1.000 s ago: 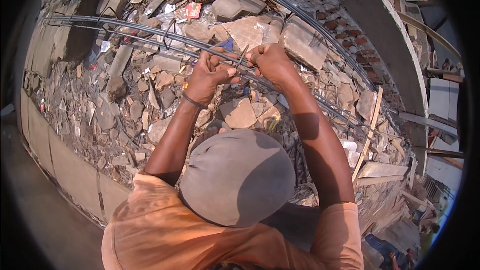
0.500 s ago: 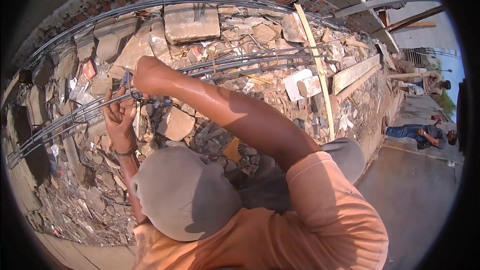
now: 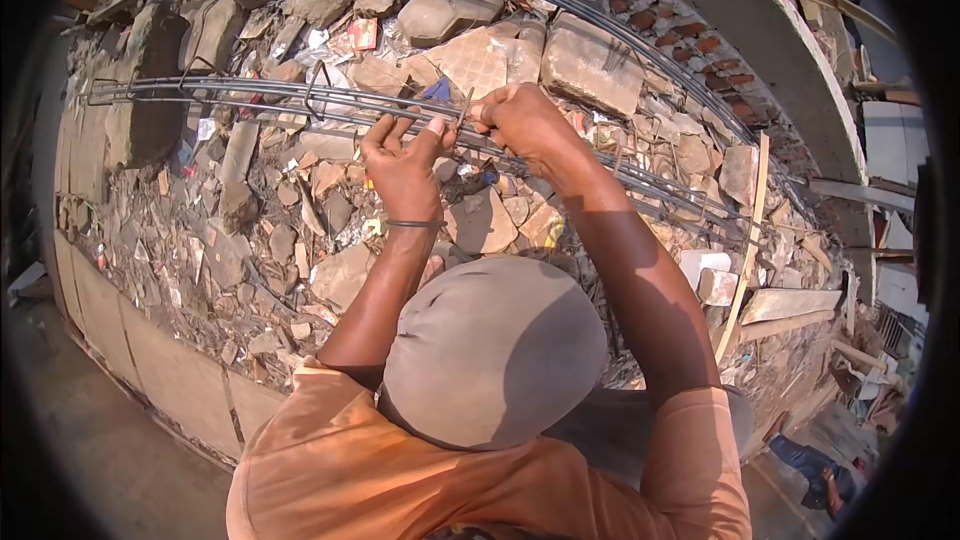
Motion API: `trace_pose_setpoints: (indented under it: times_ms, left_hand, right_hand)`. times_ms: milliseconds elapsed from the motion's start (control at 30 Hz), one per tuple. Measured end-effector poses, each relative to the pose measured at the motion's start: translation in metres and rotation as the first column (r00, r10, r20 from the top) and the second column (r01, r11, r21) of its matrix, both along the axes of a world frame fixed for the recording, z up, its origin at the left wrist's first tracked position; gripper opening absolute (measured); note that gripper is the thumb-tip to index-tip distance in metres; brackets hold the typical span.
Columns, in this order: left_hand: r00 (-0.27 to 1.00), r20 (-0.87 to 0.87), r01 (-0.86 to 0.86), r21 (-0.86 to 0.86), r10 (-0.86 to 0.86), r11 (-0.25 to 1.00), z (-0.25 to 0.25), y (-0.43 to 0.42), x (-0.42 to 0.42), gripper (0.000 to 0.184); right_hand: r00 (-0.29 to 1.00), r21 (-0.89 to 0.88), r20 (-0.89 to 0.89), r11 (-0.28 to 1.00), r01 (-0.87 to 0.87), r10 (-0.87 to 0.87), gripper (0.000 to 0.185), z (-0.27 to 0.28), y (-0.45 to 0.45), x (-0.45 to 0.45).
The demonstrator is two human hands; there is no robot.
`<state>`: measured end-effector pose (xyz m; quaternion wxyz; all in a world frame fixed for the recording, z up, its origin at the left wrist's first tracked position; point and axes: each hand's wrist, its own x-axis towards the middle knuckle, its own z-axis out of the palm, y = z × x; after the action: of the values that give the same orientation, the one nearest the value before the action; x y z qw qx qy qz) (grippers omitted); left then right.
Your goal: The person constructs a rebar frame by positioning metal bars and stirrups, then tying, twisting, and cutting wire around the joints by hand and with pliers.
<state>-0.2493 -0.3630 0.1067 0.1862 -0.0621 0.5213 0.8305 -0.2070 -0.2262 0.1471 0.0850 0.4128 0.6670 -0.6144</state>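
Note:
A long cage of thin steel bars [image 3: 240, 88] runs across above the rubble, with square wire stirrups [image 3: 318, 88] around it. My left hand [image 3: 405, 165] is at the cage from the near side, fingers and thumb bent around the bars. Just to its right, my right hand [image 3: 530, 130] is closed at the bars, beside a thin upright piece of metal [image 3: 466, 105]. Whatever lies inside the right fingers is hidden. The two hands are close together. A small blue piece [image 3: 437, 90] shows just behind the cage.
Broken concrete slabs [image 3: 592, 65], stones and litter cover the ground. More long bars [image 3: 560, 2] lie along a broken brick wall [image 3: 690, 40]. A wooden strip [image 3: 748, 240] crosses under the cage at right. A person [image 3: 815, 470] is at the lower right edge.
The view has turned, bringing my hands nearer the middle. Both stay at the cage. My left fingers, more spread before, are now bent closer around the bars.

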Motion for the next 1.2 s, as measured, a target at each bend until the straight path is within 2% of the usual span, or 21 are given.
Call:
trace_pose_setpoints:
  times_ms: [67, 100, 200, 233, 333, 400, 467, 500, 567, 633, 733, 767, 833, 900, 933, 967, 1000, 1033, 1067, 1100, 1200]
  left_hand:
    - [0.993, 0.115, -0.023, -0.069, 0.031, 0.997, -0.003, -0.002, -0.001, 0.059]
    - [0.993, 0.104, -0.057, -0.077, 0.064, 0.995, 0.0, 0.001, 0.001, 0.043]
    - [0.997, 0.057, 0.058, -0.049, -0.055, 0.997, 0.006, 0.0, -0.001, 0.024]
    - [0.992, 0.032, 0.124, -0.107, -0.122, 0.986, 0.01, -0.002, -0.003, 0.013]
    - [0.936, -0.08, 0.308, -0.281, -0.342, 0.909, 0.016, -0.014, -0.016, 0.013]
    - [0.855, -0.25, 0.349, -0.37, -0.454, 0.861, 0.018, -0.017, -0.018, 0.011]
    - [0.776, -0.361, 0.31, -0.495, -0.517, 0.812, 0.028, -0.016, -0.018, 0.01]
    - [0.749, -0.446, 0.215, -0.536, -0.49, 0.817, 0.025, -0.012, -0.023, 0.008]
    - [0.505, -0.685, -0.012, -0.614, -0.526, 0.789, 0.022, -0.005, -0.035, 0.007]
    - [0.224, -0.799, -0.226, -0.6, -0.559, 0.767, 0.023, 0.002, -0.047, 0.012]
    - [0.526, -0.486, 0.016, -0.815, -0.698, 0.58, 0.021, 0.004, -0.054, 0.02]
    - [0.673, -0.298, 0.191, -0.814, -0.677, 0.548, 0.022, 0.006, -0.054, 0.026]
    - [0.581, -0.237, 0.221, -0.875, -0.779, 0.431, 0.025, 0.009, -0.063, 0.025]
    - [0.511, -0.158, 0.262, -0.907, -0.845, 0.328, 0.028, 0.012, -0.072, 0.026]
    - [0.463, -0.165, 0.225, -0.929, -0.871, 0.295, 0.026, 0.014, -0.075, 0.025]
    - [0.413, -0.168, 0.186, -0.947, -0.895, 0.263, 0.022, 0.018, -0.078, 0.025]
    - [0.358, -0.168, 0.141, -0.963, -0.919, 0.231, 0.019, 0.02, -0.081, 0.025]
    - [0.385, -0.203, 0.179, -0.941, -0.901, 0.288, 0.017, 0.021, -0.083, 0.027]
    - [0.381, -0.18, 0.192, -0.944, -0.907, 0.268, 0.014, 0.021, -0.086, 0.027]
    - [0.376, -0.156, 0.207, -0.946, -0.913, 0.248, 0.018, 0.022, -0.088, 0.027]
    - [0.368, -0.069, 0.318, -0.928, -0.927, 0.196, 0.026, 0.022, -0.092, 0.024]
  right_hand:
    - [1.0, 0.008, -0.006, 1.0, -0.007, 0.007, 0.015, -0.002, -0.001, 0.002]
    - [1.0, 0.015, -0.013, 1.0, -0.012, 0.012, 0.014, -0.003, -0.001, 0.001]
    - [1.0, -0.003, -0.015, 1.0, 0.01, -0.01, 0.013, -0.003, -0.002, 0.0]
    - [1.0, -0.012, -0.024, 1.0, 0.019, -0.02, 0.012, -0.002, -0.003, 0.0]
    - [0.997, -0.044, -0.045, 0.998, 0.054, -0.056, 0.012, 0.0, -0.004, 0.0]
    - [0.995, -0.076, -0.044, 0.993, 0.087, -0.09, 0.012, 0.001, -0.008, 0.002]
    - [0.985, -0.097, -0.058, 0.983, 0.156, -0.162, 0.015, 0.002, -0.014, 0.007]
    - [0.978, -0.105, -0.069, 0.976, 0.191, -0.198, 0.016, 0.004, -0.016, 0.008]
    - [0.965, -0.043, -0.149, 0.977, 0.21, -0.214, 0.017, -0.002, -0.026, 0.012]
    - [0.957, 0.026, -0.214, 0.978, 0.206, -0.196, 0.022, -0.008, -0.035, 0.018]
    - [0.968, 0.224, -0.235, 0.965, 0.137, -0.083, 0.023, -0.008, -0.037, 0.023]
    - [0.978, 0.267, -0.207, 0.96, 0.084, -0.028, 0.023, -0.005, -0.038, 0.023]
    - [0.985, 0.357, -0.146, 0.933, -0.039, 0.097, 0.023, 0.003, -0.037, 0.021]
    - [0.961, 0.269, -0.257, 0.963, -0.035, 0.106, 0.023, 0.001, -0.032, 0.021]
    - [0.945, 0.225, -0.305, 0.973, -0.049, 0.118, 0.023, 0.0, -0.032, 0.02]
    - [0.94, 0.357, -0.244, 0.924, -0.141, 0.237, 0.024, 0.0, -0.033, 0.018]
    - [0.943, 0.421, -0.23, 0.898, -0.128, 0.242, 0.024, 0.005, -0.036, 0.018]
    - [0.944, 0.484, -0.225, 0.869, -0.107, 0.242, 0.025, 0.012, -0.039, 0.017]
    - [0.945, 0.544, -0.223, 0.835, -0.083, 0.239, 0.025, 0.02, -0.042, 0.016]
    - [0.971, 0.548, -0.07, 0.822, -0.155, 0.23, 0.023, 0.037, -0.042, 0.016]
    - [0.879, 0.685, 0.271, 0.563, -0.463, 0.393, 0.022, 0.048, -0.037, 0.019]
